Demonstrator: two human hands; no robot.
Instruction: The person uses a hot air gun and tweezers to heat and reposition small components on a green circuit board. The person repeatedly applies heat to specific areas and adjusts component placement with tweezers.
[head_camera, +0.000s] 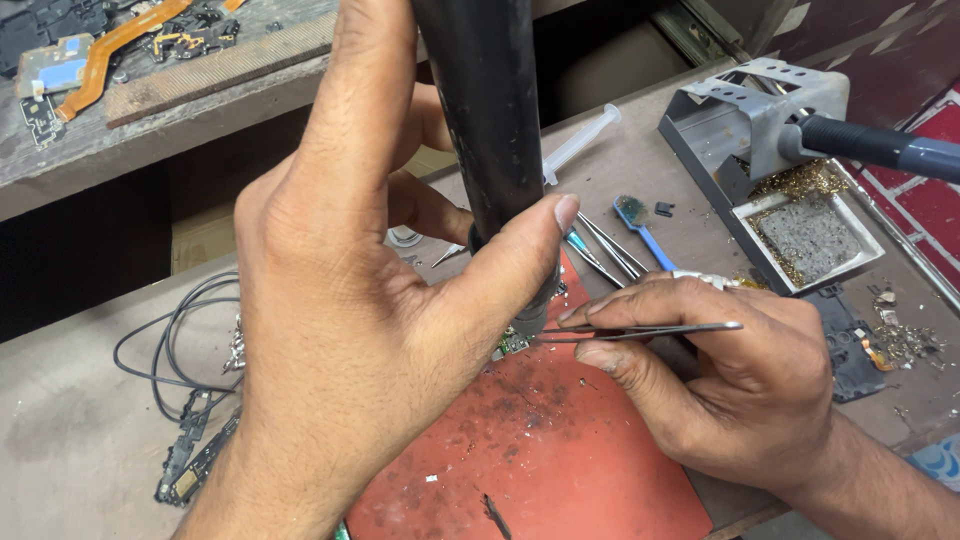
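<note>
Closest to us, our left hand (340, 300) fills the middle of the view, fingers curled and thumb pressed around a thick black tool barrel (490, 120) that stands nearly upright. We take the red mat (560, 470) as our landmark: the barrel's tip comes down over the mat's upper edge, onto a small green circuit board (513, 343) lying there, mostly hidden under the thumb.

Over the mat's right side, our right hand (720, 380) is pinched shut on slim metal tweezers (640, 330), thumb and forefinger squeezing them flat. The tweezer points reach leftward to the board, just beside the barrel's tip, so the board sits between our two hands, touching or nearly touching both tools; we cannot tell which.

Beyond the mat's far edge lie more tweezers (610, 245), a small blue brush (640, 225) and a clear syringe (580, 142). Farther right of the mat stands a metal soldering iron stand (760, 110) with an iron handle (880, 145) resting in it and a grey sponge tray (810, 240). Left of the mat, black wires (175, 340) loop on the brown bench.
</note>
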